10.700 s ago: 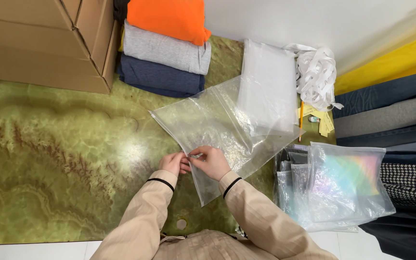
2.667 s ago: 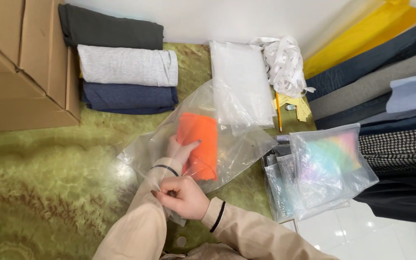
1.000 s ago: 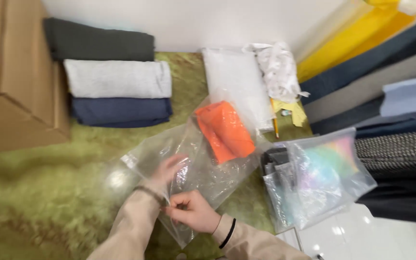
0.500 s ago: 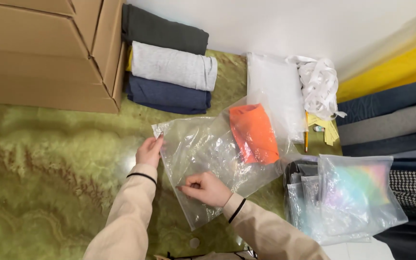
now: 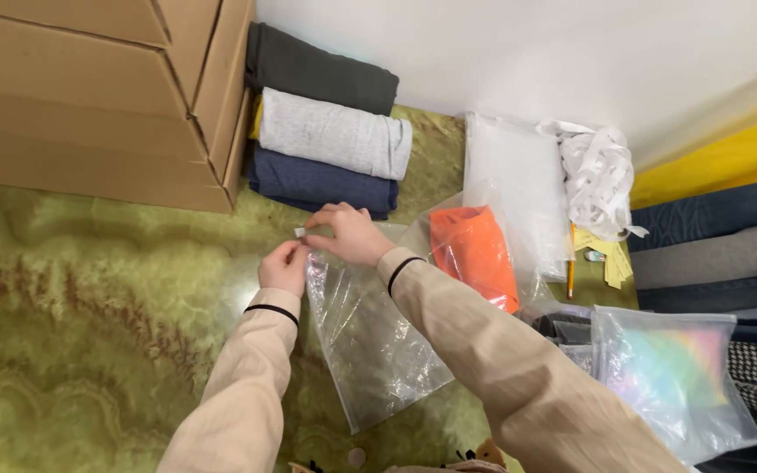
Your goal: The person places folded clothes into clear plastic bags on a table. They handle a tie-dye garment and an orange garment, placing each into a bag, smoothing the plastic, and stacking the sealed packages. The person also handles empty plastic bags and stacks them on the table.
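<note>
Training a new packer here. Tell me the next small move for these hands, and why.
Probably slide the pinch along the bag's open edge to seal it: both the left hand and right hand grip one corner of the clear bag, and the orange garment already lies inside.

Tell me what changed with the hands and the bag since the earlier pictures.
Both hands, left and right, moved to the clear bag's far corner and now pinch it together. The orange garment, once on the stack, lies inside the bag. The folded stack and cardboard boxes stayed put.
</note>
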